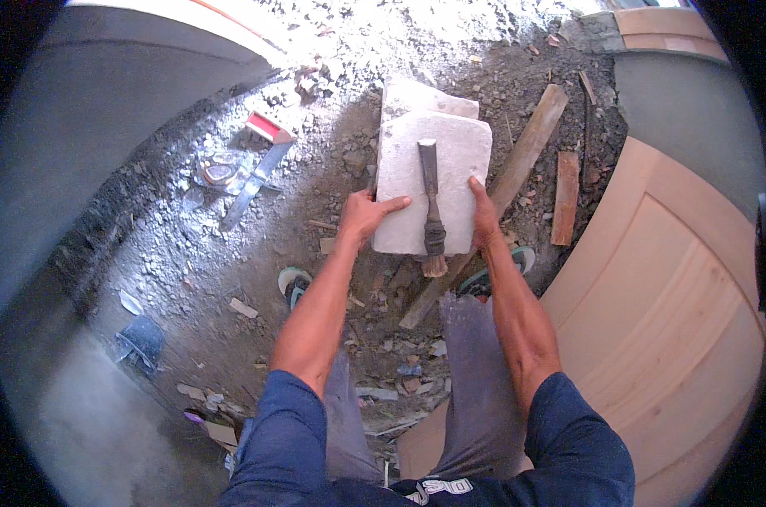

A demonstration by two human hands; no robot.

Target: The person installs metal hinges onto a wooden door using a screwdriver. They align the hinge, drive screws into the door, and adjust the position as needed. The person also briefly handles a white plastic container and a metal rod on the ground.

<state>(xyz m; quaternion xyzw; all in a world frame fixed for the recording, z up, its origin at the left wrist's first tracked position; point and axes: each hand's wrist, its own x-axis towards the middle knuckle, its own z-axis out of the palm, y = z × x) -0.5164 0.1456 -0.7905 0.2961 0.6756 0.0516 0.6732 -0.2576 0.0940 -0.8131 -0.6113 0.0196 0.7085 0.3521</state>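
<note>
Both my hands grip a pale, flat stone slab [407, 173] by its two long sides. My left hand [366, 215] has its thumb laid on the top face, its fingers curled under the left edge. At the opposite edge, my right hand [483, 215] clasps the side with the thumb upward. Lengthwise on the slab rests a dark, narrow hand tool [430, 182] with a wrapped middle and a wooden end jutting past the near edge; neither hand touches it. Another pale slab [417, 95] shows beyond the far edge, its lower part hidden.
A long wooden plank [531, 144] slants across the rubble at right, beside a short wood piece [565, 198]. A wooden door panel [662, 287] leans at the right. Leftward lie a red-and-white box [270, 127], a metal strip [255, 188] and a dark container [141, 342].
</note>
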